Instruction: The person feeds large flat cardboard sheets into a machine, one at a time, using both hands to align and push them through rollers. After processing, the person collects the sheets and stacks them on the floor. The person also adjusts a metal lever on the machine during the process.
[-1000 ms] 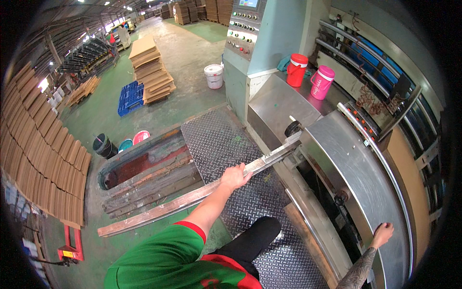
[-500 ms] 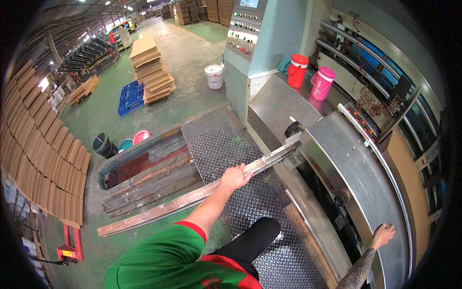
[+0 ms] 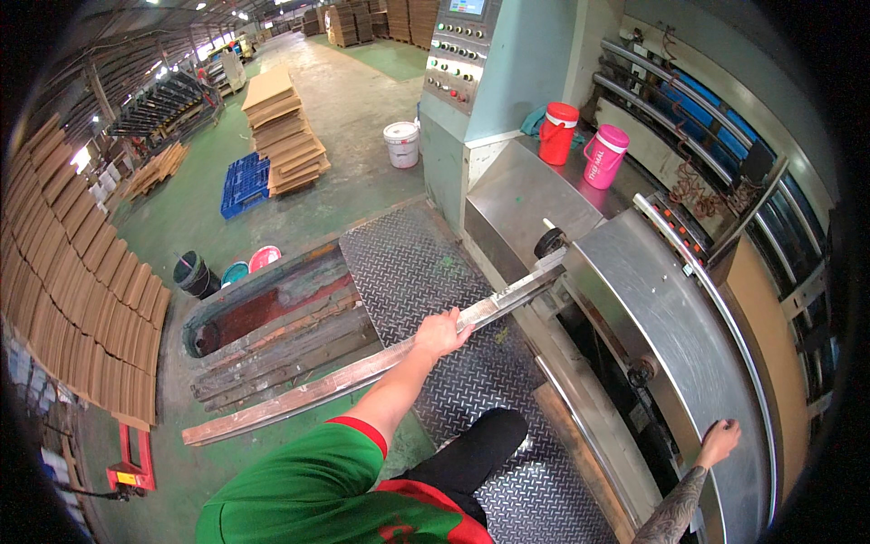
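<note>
1. For steadiness, I'd keep the wrist of my left hand (image 3: 440,332) straight and my palm square on the long rail (image 3: 335,381), so the load goes down through the arm.
2. I'd keep the fingers of my right hand (image 3: 720,442) flat and light on the curved steel cover (image 3: 675,317), well off its edge, and my footing firm on the tread plate (image 3: 408,263).
3. The rail slants from the lower left of the frame to right of centre, where it meets the machine; my left hand is clasped over its upper edge, near mid-frame.
4. My right hand, at lower right, is well apart from the rail. Its fingers curl loosely on the cover; I cannot tell whether they hold anything.
</note>
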Action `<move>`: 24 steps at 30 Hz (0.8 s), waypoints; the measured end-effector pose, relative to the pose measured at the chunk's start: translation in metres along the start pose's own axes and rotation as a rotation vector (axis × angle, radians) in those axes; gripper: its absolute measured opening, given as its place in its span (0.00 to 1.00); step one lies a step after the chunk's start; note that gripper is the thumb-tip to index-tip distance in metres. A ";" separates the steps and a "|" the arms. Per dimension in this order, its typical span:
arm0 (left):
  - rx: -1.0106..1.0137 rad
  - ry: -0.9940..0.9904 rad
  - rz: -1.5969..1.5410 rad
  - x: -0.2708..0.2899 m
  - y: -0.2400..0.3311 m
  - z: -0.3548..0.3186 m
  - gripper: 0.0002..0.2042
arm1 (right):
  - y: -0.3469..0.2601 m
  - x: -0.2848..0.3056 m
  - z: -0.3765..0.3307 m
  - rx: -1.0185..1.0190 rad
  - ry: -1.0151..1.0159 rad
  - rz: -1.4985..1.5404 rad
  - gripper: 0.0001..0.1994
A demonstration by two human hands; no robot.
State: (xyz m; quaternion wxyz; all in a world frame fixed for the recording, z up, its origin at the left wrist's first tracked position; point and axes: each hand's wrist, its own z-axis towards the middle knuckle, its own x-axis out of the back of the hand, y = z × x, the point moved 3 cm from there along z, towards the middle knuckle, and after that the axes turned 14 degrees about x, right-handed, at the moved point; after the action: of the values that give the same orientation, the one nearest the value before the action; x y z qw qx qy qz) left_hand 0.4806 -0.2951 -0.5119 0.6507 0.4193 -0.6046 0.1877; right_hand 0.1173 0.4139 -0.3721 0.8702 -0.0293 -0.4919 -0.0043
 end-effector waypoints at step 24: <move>-0.007 0.003 -0.003 0.004 0.001 -0.002 0.33 | -0.001 -0.001 -0.001 -0.026 0.041 -0.047 0.21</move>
State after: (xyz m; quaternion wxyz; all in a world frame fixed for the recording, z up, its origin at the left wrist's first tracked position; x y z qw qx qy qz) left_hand 0.4816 -0.2941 -0.5081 0.6535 0.4175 -0.6036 0.1852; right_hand 0.1180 0.4127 -0.3734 0.8793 -0.0290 -0.4743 -0.0320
